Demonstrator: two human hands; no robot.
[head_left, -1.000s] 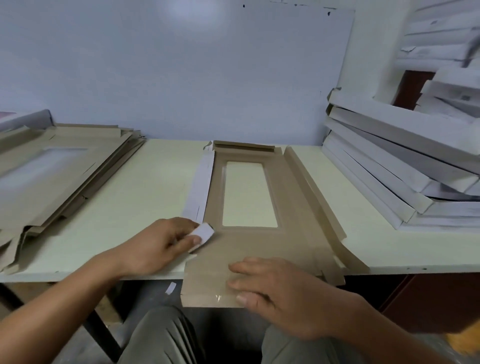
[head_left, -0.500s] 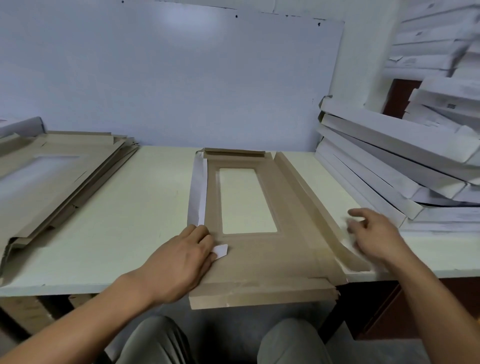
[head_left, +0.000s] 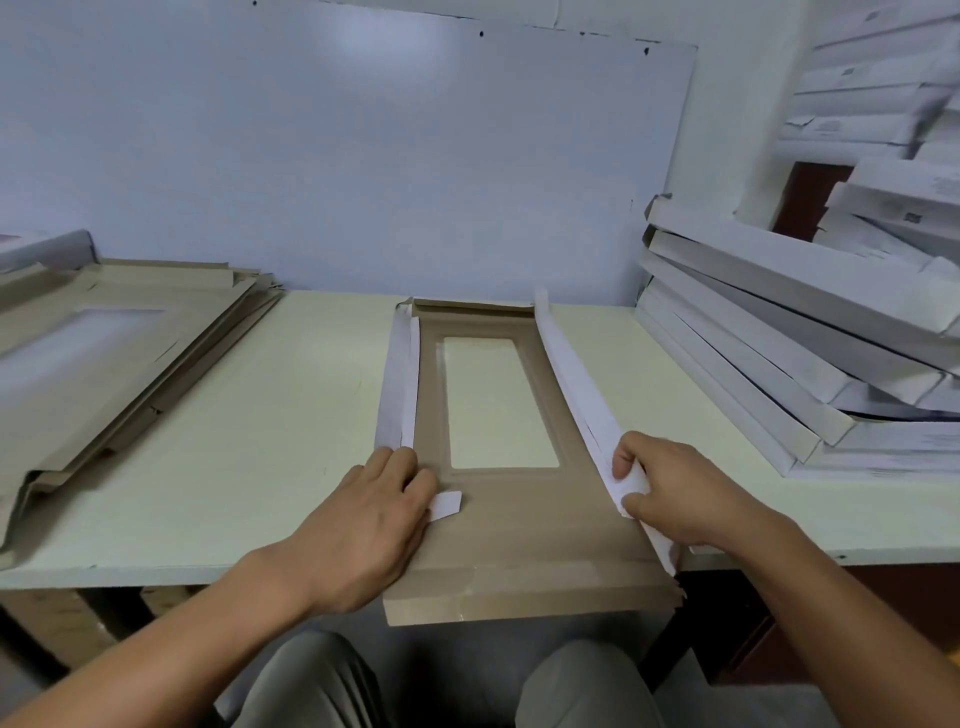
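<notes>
A flat brown cardboard blank (head_left: 524, 525) with a rectangular window lies on the pale table (head_left: 260, 431), its near end hanging over the front edge. Its left side flap (head_left: 397, 384) is folded up, showing its white face. My left hand (head_left: 374, 525) rests flat on the blank's left side next to a small white tab (head_left: 445, 505). My right hand (head_left: 675, 493) grips the near end of the right side flap (head_left: 571, 384), which stands folded up and inward with its white face showing.
A stack of flat brown blanks (head_left: 104, 374) lies on the table's left end. Piles of white folded boxes (head_left: 810, 353) lean at the right and behind. A white board (head_left: 363, 156) covers the wall at the back.
My right hand went from the blank's near end out to the right flap, took hold of it and folded it up and inward. My left hand laid flat on the left side.
</notes>
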